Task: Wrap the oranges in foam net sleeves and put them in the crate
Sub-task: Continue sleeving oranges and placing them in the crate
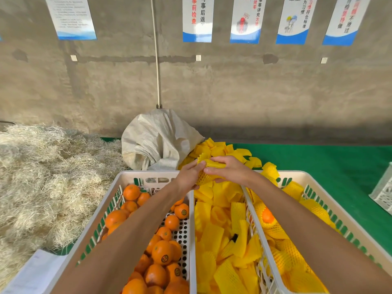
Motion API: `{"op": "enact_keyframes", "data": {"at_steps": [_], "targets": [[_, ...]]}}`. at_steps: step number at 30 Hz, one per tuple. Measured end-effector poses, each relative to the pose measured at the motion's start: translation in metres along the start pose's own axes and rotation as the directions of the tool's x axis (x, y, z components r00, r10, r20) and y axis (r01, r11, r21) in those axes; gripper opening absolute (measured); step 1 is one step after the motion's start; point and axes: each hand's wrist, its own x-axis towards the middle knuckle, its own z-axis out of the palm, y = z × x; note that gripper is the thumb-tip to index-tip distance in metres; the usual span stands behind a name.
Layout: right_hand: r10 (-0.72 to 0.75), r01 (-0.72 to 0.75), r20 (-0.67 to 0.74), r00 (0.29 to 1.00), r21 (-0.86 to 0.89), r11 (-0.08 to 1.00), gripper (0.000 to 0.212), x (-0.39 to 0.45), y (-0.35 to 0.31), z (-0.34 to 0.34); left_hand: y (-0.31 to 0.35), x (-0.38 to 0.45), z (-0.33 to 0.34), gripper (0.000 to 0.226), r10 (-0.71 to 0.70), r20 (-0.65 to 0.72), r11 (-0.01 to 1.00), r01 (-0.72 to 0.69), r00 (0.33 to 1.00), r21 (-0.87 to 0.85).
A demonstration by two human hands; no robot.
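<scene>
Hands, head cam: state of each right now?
Left hand: gripping the yellow foam net sleeve.
Right hand: gripping the same sleeve from the other side.

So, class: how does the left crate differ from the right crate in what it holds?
The left crate holds bare oranges, some stickered; the right crate holds oranges in yellow foam sleeves. Perforated floor shows in the left crate, none in the right crate. Both are white plastic with slotted walls.
</scene>
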Motion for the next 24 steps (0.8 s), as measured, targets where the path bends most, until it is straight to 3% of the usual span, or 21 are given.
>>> {"op": "enact_keyframes", "data": {"at_steps": [4,8,10,13,15,17,20,22,24], "targets": [[0.003,-0.007,-0.057,0.998,-0.066,0.998,0.085,-0.002,0.008,0.001,-0.002,0.0,0.012,0.028,0.135,-0.072,0.985,-0.126,0.988,0.119],[0.003,-0.019,-0.136,0.991,-0.117,0.993,0.083,-0.007,0.013,0.008,-0.005,0.001,0.021,0.038,0.338,-0.222,0.909,-0.256,0.915,0.328],[0.043,-0.048,-0.152,0.988,-0.035,0.998,0.087,-0.01,0.015,0.011,-0.005,0.002,0.027,0.044,0.396,-0.293,0.871,-0.256,0.87,0.419],[0.134,-0.108,-0.151,0.979,0.17,0.979,0.092,-0.014,0.016,0.012,-0.007,0.004,0.035,0.052,0.435,-0.379,0.877,-0.289,0.817,0.384],[0.228,-0.158,-0.14,0.963,0.391,0.907,0.091,-0.016,0.016,0.015,-0.008,0.004,0.042,0.056,0.417,-0.423,0.904,-0.32,0.805,0.284],[0.293,-0.169,-0.125,0.948,0.581,0.796,0.107,-0.018,0.016,0.019,-0.008,0.006,0.049,0.056,0.32,-0.458,0.947,-0.285,0.829,0.146],[0.319,-0.178,-0.086,0.944,0.682,0.709,0.12,-0.019,0.015,0.021,-0.005,0.005,0.054,0.05,0.167,-0.479,0.977,-0.211,0.862,-0.039],[0.332,-0.239,-0.023,0.943,0.647,0.724,0.115,-0.023,0.014,0.02,-0.005,0.006,0.054,0.039,0.091,-0.479,0.982,-0.159,0.873,-0.103],[0.345,-0.29,-0.065,0.936,0.41,0.865,0.102,-0.028,0.014,0.018,-0.008,0.007,0.056,0.039,0.069,-0.497,0.984,-0.141,0.865,-0.109]]}}
